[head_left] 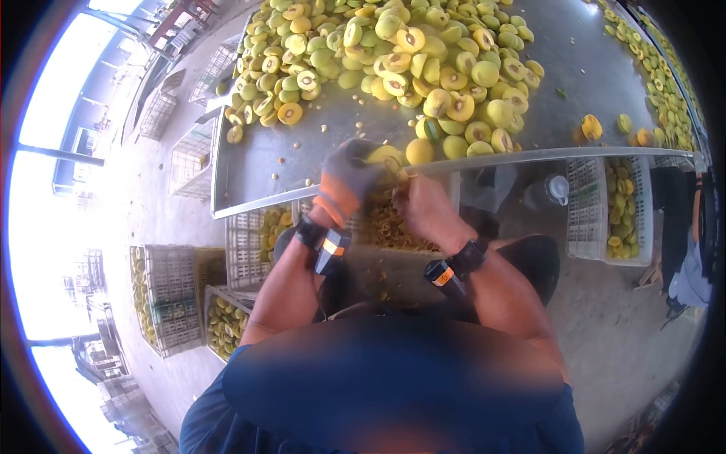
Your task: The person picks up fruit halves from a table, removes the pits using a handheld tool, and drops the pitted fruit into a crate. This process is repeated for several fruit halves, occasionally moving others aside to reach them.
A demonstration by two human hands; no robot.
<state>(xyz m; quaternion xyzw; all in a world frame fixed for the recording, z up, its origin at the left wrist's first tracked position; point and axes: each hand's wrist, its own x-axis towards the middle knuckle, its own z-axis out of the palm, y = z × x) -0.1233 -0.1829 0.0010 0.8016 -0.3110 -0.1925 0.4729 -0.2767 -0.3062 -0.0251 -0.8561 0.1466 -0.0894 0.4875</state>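
Observation:
At the near edge of a metal table (pixel 249 170), my left hand (pixel 349 180), in a grey and orange glove, is closed on a yellow-green fruit (pixel 389 157). My bare right hand (pixel 432 210) is just right of it and lower, its fingers curled together below the table's rim. What those fingers hold, if anything, is hidden. Under both hands stands a crate with brown scraps (pixel 389 227). A round yellow fruit (pixel 420 151) sits on the table by the held one. Beyond lies a big heap of halved fruits (pixel 408 60), several showing brown pits or hollows.
Crates of fruit stand on the floor at the left (pixel 174 299) and right (pixel 572 219). A clear plastic container (pixel 546 193) is beneath the table. More fruit (pixel 669 106) lies along the right side. Another person's arm (pixel 696 208) shows at the far right.

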